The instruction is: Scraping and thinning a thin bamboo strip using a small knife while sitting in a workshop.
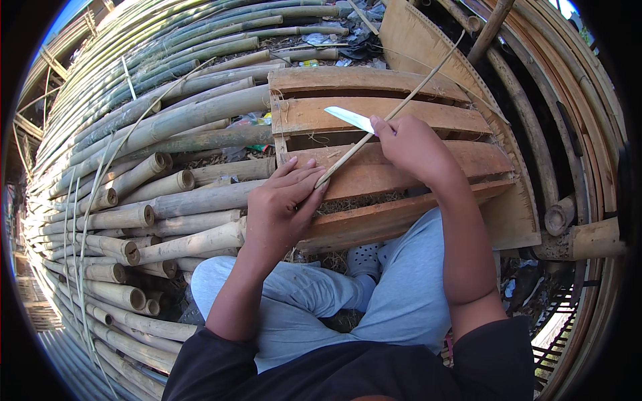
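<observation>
- The right grip [409,146] is hiding the handle of the knife [348,118], leaving only the pale blade showing.
- The left grip [282,200] is covering the lower stretch of the bamboo strip [401,103], concealing its end.
- Some bamboo poles [144,325] are running out of sight into the dark rim at left.
- Litter [364,45] beyond the slatted counter [401,115] is looking too small to identify.
- The trousers [294,287] are hiding part of a clog [362,259].
- The lower edge is cutting off the dark shirt [361,374].

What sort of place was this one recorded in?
Likely an open-air bamboo-working yard: cut bamboo poles lie heaped on the left, a slatted wooden platform sits before the person, and a knife is out beside a thin strip.
</observation>
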`<action>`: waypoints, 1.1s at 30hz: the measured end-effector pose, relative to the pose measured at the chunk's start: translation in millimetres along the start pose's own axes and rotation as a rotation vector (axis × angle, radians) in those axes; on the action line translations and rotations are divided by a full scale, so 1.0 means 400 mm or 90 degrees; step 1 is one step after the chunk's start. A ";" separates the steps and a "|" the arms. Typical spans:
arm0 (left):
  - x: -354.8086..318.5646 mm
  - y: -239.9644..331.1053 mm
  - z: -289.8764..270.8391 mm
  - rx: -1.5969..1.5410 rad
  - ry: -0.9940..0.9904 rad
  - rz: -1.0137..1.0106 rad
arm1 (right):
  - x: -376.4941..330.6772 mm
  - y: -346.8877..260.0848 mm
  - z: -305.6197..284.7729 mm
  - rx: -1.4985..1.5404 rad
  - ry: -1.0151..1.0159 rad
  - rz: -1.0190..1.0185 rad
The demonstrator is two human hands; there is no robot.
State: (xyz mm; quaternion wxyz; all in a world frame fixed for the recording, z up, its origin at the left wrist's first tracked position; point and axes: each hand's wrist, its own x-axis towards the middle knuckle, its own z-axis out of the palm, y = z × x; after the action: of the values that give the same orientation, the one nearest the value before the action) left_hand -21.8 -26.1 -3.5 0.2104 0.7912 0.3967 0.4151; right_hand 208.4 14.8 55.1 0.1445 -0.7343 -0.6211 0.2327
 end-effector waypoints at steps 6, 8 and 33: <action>0.001 0.006 0.002 -0.009 0.003 -0.011 | -0.028 -0.019 0.026 -0.038 0.059 -0.012; 0.001 0.000 0.004 -0.011 -0.005 -0.019 | -0.042 -0.044 0.022 -0.024 -0.034 -0.058; 0.002 0.004 0.001 -0.022 -0.007 -0.016 | -0.019 -0.007 0.002 -0.025 0.065 -0.013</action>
State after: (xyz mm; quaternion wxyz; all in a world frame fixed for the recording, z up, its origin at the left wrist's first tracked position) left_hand -20.4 -26.4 -2.5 0.2313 0.7847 0.3986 0.4146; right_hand 204.6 8.0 57.0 0.1640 -0.7415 -0.6247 0.1816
